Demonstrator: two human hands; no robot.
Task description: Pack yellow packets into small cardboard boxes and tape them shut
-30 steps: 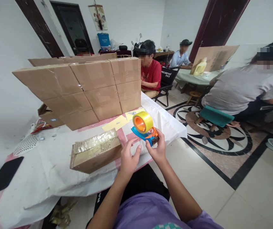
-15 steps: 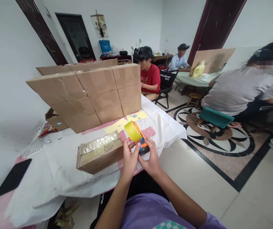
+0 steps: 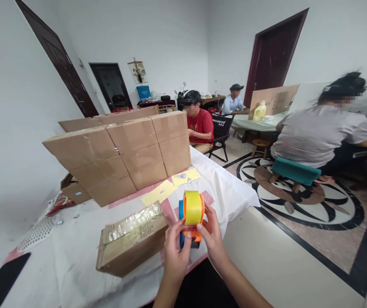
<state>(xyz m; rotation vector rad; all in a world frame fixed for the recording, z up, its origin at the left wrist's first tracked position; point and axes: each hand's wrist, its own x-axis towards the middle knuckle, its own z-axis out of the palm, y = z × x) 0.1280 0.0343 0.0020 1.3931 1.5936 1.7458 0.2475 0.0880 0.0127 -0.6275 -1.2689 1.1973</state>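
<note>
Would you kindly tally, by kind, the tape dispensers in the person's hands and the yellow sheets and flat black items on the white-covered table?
Tape dispenser, in left hand and right hand: 1
Yellow sheets: 2
Flat black item: 1
Total: 4

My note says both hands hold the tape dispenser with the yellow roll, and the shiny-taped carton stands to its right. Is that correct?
The side is wrong: the head view shows the shiny-taped carton to the left of the tape dispenser. The rest stands.
</note>
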